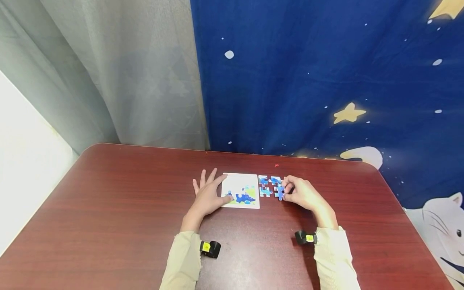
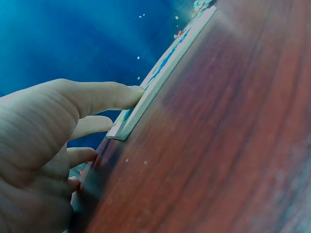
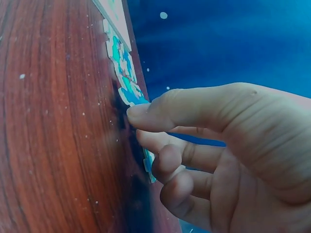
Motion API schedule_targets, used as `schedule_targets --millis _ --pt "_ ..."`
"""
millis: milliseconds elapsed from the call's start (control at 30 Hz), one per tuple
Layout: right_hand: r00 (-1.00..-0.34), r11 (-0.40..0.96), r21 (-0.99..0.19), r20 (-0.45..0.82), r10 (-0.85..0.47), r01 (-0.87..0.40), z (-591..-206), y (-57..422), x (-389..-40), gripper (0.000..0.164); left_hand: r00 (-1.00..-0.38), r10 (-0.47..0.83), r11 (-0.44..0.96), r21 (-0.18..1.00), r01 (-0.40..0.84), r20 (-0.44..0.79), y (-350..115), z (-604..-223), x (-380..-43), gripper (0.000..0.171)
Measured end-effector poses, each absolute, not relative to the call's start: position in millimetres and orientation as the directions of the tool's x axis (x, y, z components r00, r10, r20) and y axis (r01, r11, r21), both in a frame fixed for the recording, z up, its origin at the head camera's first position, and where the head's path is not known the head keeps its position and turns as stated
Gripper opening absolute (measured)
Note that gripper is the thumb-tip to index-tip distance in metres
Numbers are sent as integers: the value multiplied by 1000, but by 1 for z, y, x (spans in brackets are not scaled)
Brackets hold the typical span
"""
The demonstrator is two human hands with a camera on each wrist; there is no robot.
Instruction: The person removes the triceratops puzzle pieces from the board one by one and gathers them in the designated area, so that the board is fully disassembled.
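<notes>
A white-framed puzzle board [image 1: 240, 177] lies on the table, with several blue and yellow-green pieces [image 1: 246, 197] fitted in its lower part. My left hand [image 1: 208, 197] is at its left side, fingers spread and thumb resting on the board; the left wrist view has the thumb [image 2: 116, 96] at the board's edge [image 2: 146, 104]. Right of the board, my right hand [image 1: 303, 194] pinches a blue jigsaw piece [image 1: 279, 193] by its right side. In the right wrist view the thumb covers part of that piece [image 3: 130, 96], and the other fingers are curled.
Loose puzzle pieces [image 1: 266, 191] lie between the board and my right hand, with another piece [image 3: 148, 165] behind the right fingers. A small red bit [image 1: 277, 165] sits near the table's far edge. Grey and blue curtains [image 1: 290, 80] hang behind the table [image 1: 119, 209].
</notes>
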State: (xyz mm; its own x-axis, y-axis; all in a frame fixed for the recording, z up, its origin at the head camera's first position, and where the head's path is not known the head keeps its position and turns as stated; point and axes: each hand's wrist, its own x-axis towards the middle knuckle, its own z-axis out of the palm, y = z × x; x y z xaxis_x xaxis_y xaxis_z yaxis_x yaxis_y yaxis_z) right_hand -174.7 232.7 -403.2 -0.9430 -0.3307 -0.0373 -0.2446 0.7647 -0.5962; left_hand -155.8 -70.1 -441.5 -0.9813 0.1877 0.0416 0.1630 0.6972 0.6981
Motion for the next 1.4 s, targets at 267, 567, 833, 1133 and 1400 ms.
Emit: schedule_targets --millis 267,567,833,1133,1400 --pt "-939 763 -605 -72 -338 -228 -405 233 -176 26 -981 188 696 699 164 42 -70 -441 -156 72" --pt "-937 764 -604 -77 -340 -228 -407 234 -177 25 -981 190 702 693 163 39 -70 -441 -156 72" --pt "-936 762 -603 -71 -346 -236 -409 233 -177 26 -981 189 704 692 162 38 -70 -440 -156 72" --pt "-937 763 -603 -69 -342 -234 -410 234 -177 26 -981 190 707 688 164 39 -69 -441 -157 71" --pt "-940 769 -598 -75 -334 -226 -410 233 -178 26 -981 188 705 690 162 38 -69 -441 -156 71"
